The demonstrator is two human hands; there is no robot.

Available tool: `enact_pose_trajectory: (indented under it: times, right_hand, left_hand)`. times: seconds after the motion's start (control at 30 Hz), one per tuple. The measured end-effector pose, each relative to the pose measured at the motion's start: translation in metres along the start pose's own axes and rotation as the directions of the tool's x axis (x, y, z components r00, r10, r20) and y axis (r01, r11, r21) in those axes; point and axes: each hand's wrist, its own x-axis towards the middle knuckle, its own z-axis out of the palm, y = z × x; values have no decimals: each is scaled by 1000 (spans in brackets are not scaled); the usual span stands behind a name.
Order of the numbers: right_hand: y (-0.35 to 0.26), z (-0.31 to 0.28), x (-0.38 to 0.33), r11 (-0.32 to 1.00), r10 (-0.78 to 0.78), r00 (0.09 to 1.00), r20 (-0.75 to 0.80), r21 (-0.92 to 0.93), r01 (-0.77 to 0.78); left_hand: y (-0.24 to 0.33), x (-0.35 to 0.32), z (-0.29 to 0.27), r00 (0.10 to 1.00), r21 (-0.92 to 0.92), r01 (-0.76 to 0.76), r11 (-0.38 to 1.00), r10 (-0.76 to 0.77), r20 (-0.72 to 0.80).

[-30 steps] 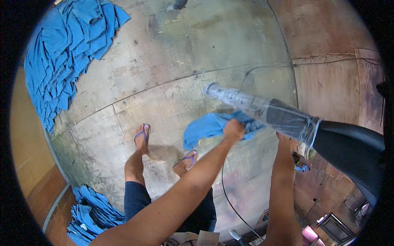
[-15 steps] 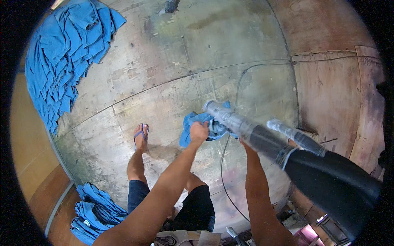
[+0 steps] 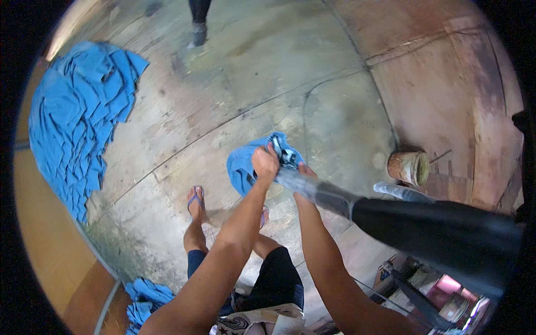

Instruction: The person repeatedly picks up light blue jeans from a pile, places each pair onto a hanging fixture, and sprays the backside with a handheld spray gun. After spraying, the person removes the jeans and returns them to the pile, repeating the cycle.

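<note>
My left hand (image 3: pixel 264 162) grips a blue cloth (image 3: pixel 244 166) held up in front of me over the concrete floor. Close beside it, my right hand (image 3: pixel 304 170) touches the clear, narrow end of a long tube (image 3: pixel 321 194). That tube widens into a thick black section (image 3: pixel 441 231) running to the lower right. The cloth is bunched around the tube's tip, where a small dark metal part (image 3: pixel 283 155) shows. My feet in sandals (image 3: pixel 195 200) stand on the floor below.
A large heap of blue cloths (image 3: pixel 78 123) lies on the floor at the left. A smaller blue pile (image 3: pixel 146 298) sits at the lower left. A rusty can (image 3: pixel 409 167) stands at the right. Another person's legs (image 3: pixel 198 19) are at the top. A thin cable (image 3: pixel 312 106) crosses the floor.
Both hands, the blue cloth and the tube's tip have shifted left and closer to me. The view has tilted, bringing the rusty can into sight.
</note>
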Motion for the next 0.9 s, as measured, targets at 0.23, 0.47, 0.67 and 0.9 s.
enact_pose_trajectory:
  times: [0.23, 0.47, 0.67, 0.9]
  right_hand:
    - [-43, 74, 60, 956, 276, 961, -3, 106, -274]
    - [131, -31, 23, 887, 440, 893, -94, -109, -448]
    - [100, -122, 60, 764, 618, 738, -271, 429, -482]
    - [-3, -118, 46, 876, 237, 846, -478, 481, 26]
  left_hand:
    - [-28, 103, -47, 973, 236, -227, 945, 208, 103]
    - [-61, 40, 14, 785, 430, -283, 857, -51, 617]
    - [-3, -14, 99, 703, 259, -342, 903, 63, 708]
    - [64, 17, 106, 681, 64, -308, 949, 173, 712]
